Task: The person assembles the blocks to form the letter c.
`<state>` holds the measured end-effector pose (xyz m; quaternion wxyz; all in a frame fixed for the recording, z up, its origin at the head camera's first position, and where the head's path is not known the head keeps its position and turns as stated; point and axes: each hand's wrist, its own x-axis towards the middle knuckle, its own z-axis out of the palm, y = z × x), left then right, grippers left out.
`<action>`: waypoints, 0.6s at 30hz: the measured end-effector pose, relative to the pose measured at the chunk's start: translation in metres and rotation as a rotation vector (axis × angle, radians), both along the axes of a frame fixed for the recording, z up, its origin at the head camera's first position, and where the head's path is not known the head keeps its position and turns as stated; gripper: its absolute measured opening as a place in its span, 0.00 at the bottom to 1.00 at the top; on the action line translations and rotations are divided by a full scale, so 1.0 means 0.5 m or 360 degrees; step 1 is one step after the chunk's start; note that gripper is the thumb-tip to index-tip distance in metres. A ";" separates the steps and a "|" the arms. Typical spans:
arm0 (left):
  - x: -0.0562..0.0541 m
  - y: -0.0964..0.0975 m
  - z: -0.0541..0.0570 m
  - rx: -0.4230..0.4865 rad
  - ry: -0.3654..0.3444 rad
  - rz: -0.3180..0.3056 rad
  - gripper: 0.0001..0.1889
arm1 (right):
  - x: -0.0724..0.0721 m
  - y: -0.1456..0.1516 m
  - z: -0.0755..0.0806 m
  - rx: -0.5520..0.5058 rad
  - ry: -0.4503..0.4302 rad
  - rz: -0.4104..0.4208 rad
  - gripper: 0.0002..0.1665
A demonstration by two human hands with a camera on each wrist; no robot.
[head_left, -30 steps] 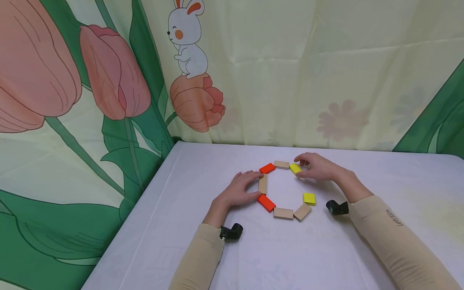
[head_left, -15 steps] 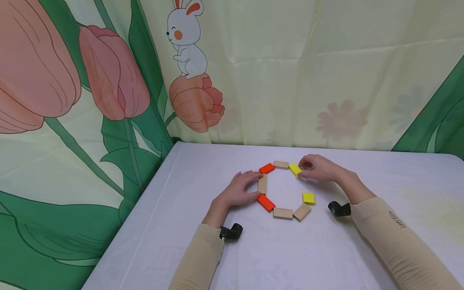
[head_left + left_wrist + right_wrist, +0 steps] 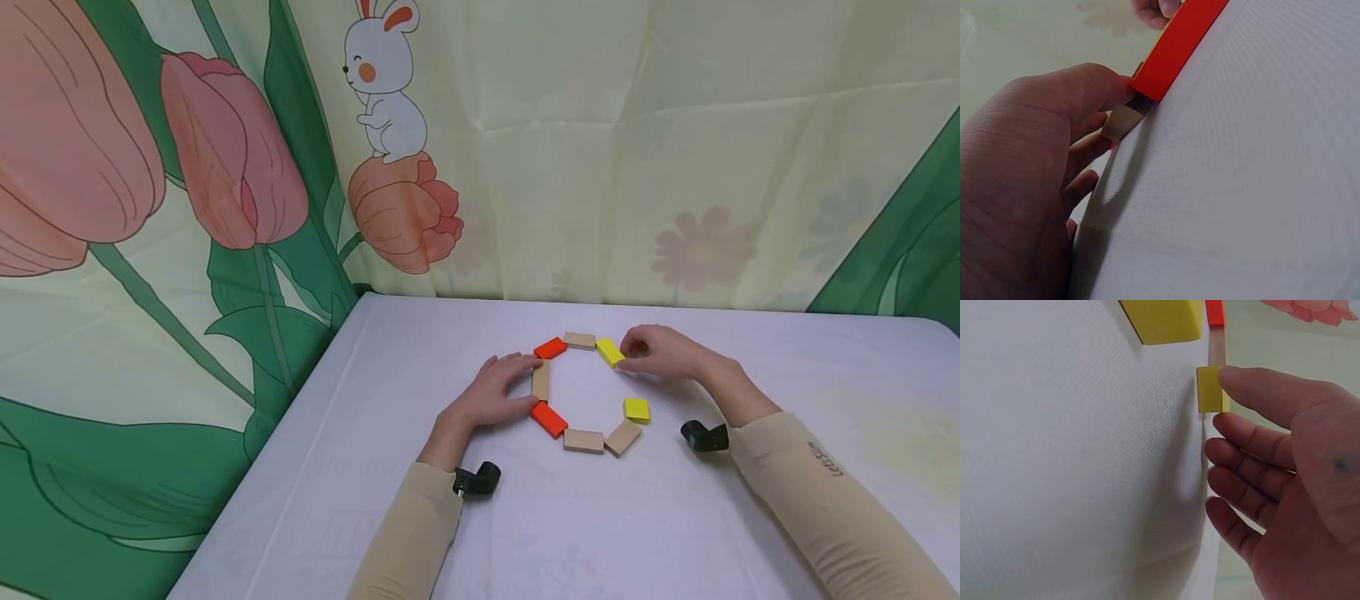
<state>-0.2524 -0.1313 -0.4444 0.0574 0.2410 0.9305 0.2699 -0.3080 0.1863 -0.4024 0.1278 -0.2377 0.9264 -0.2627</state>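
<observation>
Flat blocks form a ring with a gap on its right side. At the left, my left hand (image 3: 498,389) touches a plain wooden block (image 3: 541,381) near its far end; its thumb rests against the lower red block (image 3: 549,419). The fingers are spread and relaxed. In the left wrist view the thumb meets that red block (image 3: 1179,47) at its corner. My right hand (image 3: 663,352) pinches the near end of the far yellow block (image 3: 610,352) between thumb and index finger. The right wrist view shows this yellow block (image 3: 1210,389) between them, other fingers loosely bent.
Another red block (image 3: 551,347) and a wooden block (image 3: 580,341) lie along the ring's far side. Nearer are a wooden block (image 3: 583,441), a slanted wooden block (image 3: 622,437) and a second yellow block (image 3: 637,410). A white cloth covers the table (image 3: 420,333); a printed curtain (image 3: 562,167) hangs behind.
My right hand has slid slightly right and nearer along the yellow block, its fingers drawing in toward the near end. The left hand has kept its place.
</observation>
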 end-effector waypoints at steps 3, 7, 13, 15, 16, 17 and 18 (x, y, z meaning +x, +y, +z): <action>0.000 0.000 0.000 -0.0001 0.0005 0.0006 0.32 | 0.001 0.000 -0.001 -0.0002 -0.0006 0.0002 0.14; 0.000 0.001 0.000 -0.0003 0.0008 0.0004 0.32 | 0.004 -0.001 -0.001 -0.0011 -0.0024 -0.0003 0.15; 0.000 0.002 0.000 0.0000 0.0002 0.0011 0.32 | 0.008 0.001 -0.001 -0.0008 -0.0013 -0.0002 0.15; 0.000 0.002 0.000 -0.0004 0.0002 0.0012 0.32 | 0.009 0.002 0.001 -0.0011 -0.0005 0.0001 0.15; 0.000 0.001 -0.001 -0.0007 0.0003 0.0013 0.32 | 0.010 0.002 0.001 -0.0014 0.0001 0.0002 0.15; 0.000 0.001 0.000 -0.0007 0.0005 0.0014 0.32 | 0.010 0.003 0.002 -0.0015 0.0011 0.0003 0.15; 0.000 0.001 0.000 -0.0007 0.0006 0.0015 0.32 | 0.011 0.004 0.003 -0.0016 0.0020 0.0005 0.15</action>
